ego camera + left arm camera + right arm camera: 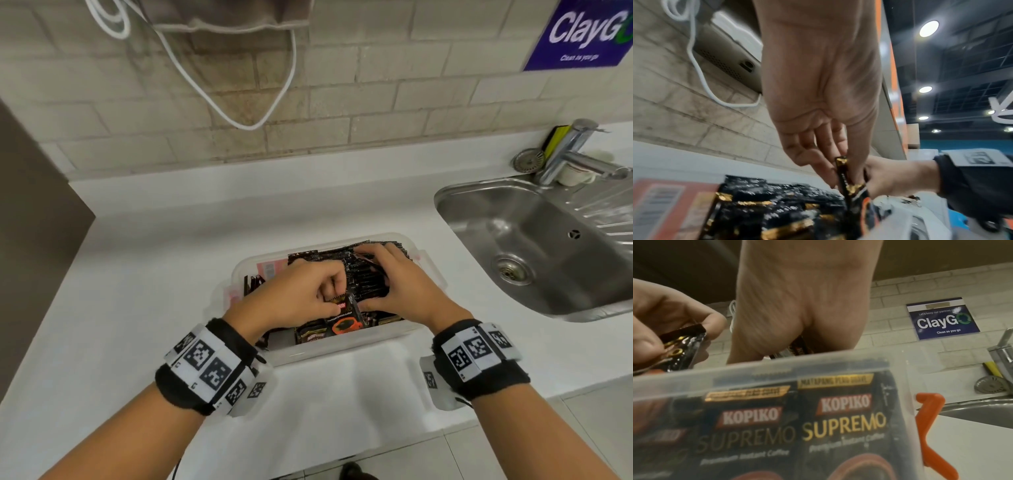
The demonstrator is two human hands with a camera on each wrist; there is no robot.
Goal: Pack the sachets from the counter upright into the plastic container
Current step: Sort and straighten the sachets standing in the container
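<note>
— White bench (144, 308) under a brick wall; where is the clear plastic container (342, 346)?
— Beneath both hands, filled with upright black sachets (368, 277).
— The grips?
— Left hand (291, 294) pinches one black-and-gold sachet (347, 306) by its top; right hand (397, 284) just beside it, fingers spread and pressing the packed row.

I see a clear plastic container (346, 347) with a translucent rim, sitting on the white counter left of the sink. Inside it, a dense row of dark sachets (368, 274) stands upright, edges up, filling its far right part. Against its near wall stand sachets (840, 423) with fronts facing out (printed "Kopiko Supremo"). Above the near part of the container, one dark sachet (347, 308) with gold print is held upright.
</note>
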